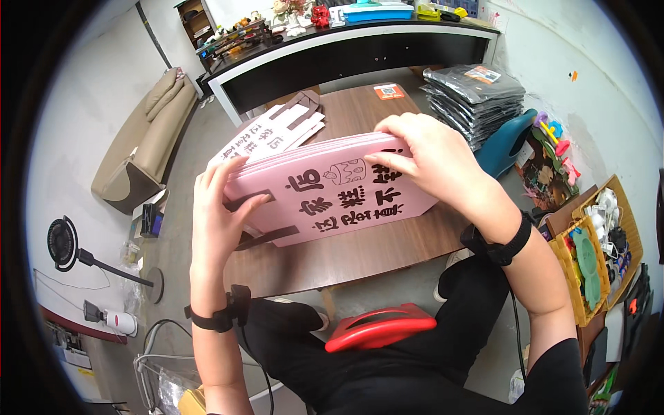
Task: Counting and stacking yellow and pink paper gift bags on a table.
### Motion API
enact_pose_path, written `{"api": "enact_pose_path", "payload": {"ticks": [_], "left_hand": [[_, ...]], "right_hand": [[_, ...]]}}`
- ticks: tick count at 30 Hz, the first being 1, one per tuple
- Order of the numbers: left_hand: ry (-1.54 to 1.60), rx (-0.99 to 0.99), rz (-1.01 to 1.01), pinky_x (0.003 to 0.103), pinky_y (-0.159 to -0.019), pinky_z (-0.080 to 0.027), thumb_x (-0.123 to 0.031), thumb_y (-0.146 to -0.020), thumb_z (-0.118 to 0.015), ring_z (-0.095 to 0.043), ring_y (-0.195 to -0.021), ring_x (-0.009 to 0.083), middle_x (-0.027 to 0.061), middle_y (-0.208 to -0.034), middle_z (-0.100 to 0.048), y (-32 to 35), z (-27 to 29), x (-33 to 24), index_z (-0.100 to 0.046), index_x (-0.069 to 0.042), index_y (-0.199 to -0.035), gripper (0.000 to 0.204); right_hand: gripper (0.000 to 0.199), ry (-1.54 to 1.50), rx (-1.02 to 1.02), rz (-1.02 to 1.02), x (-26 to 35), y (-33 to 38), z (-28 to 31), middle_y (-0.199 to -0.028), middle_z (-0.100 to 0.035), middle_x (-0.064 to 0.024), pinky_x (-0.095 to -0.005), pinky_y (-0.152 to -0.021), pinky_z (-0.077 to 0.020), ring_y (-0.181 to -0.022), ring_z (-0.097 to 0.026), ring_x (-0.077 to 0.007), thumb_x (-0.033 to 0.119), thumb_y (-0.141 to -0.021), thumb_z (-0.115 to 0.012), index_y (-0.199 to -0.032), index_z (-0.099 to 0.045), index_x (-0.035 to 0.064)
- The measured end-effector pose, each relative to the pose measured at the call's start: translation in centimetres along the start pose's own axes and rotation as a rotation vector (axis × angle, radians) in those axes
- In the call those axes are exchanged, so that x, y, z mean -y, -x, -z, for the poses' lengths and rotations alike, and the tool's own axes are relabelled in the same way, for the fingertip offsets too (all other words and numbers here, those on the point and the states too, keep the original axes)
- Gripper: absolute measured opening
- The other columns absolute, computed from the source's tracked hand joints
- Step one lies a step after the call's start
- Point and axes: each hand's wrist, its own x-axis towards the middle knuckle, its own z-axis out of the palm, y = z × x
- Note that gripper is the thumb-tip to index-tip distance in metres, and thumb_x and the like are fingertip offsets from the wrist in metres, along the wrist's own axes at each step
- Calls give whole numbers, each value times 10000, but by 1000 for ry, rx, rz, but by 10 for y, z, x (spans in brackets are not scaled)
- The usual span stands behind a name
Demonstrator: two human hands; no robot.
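Note:
A stack of pink flat bags (349, 200) with black lettering, a cake drawing and dark strap handles stands on its long edge on the brown wooden table (360, 259). My left hand (220, 211) grips its left end near the handles, the thumb in front and the fingers over the upper corner. At the upper right, my right hand (436, 152) pinches the stack between thumb and fingers. Just behind lies a pile of white printed bags (273, 135) with brown handles, partly covered by the pink ones.
A black-and-white counter (346, 66) crosses behind the table. Plastic-wrapped dark packages (474, 100) are stacked beside a blue chair (508, 145). Baskets of small items (588, 263) stand at right. A red plastic seat edge (380, 327) shows between my legs; a beige sofa (149, 138) is left.

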Motion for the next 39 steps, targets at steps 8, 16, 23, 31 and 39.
{"api": "enact_pose_path", "payload": {"ticks": [8, 16, 23, 31, 39], "left_hand": [[-33, 36, 4, 425, -944, -575, -115, -831, -986, -670, -1138, 319, 102, -1223, -747, 1, -3, 21, -767, -60, -1294, 515], [-89, 27, -53, 405, -941, -574, -78, -902, -937, -720, -1067, 318, 133, -1170, -732, 1, 17, 18, -716, -16, -1282, 445], [-42, 76, 23, 468, -970, -559, -147, -918, -927, -649, -1129, 369, 141, -1263, -723, 6, 14, 3, -713, -73, -1380, 514], [-144, 104, -116, 465, -962, -564, -141, -915, -925, -656, -1147, 359, 131, -1243, -730, 4, 13, 9, -730, -58, -1366, 498], [8, 127, -10, 460, -957, -578, -132, -884, -952, -701, -1143, 368, 147, -1163, -768, 7, 14, 15, -762, -9, -1252, 432]], "right_hand": [[432, -1, 23, -76, -7, 7, 3, -1075, -795, -120, -476, -871, -636, -1062, -769, -327, 374, -884, -946, -1137, -745, 88], [417, 7, 37, -180, -12, 18, 7, -1066, -796, -122, -462, -862, -628, -1039, -765, -310, 363, -903, -937, -1139, -744, 79], [405, 6, 35, -266, -15, 21, 4, -1058, -797, -124, -451, -854, -621, -1019, -762, -295, 353, -920, -930, -1141, -742, 71], [391, -40, 39, -305, -23, 25, 15, -1049, -798, -126, -438, -846, -614, -997, -757, -277, 342, -939, -921, -1143, -741, 62], [377, -89, 30, -304, -18, 21, 13, -1040, -799, -127, -424, -837, -606, -974, -753, -260, 331, -958, -913, -1145, -740, 53]]}}
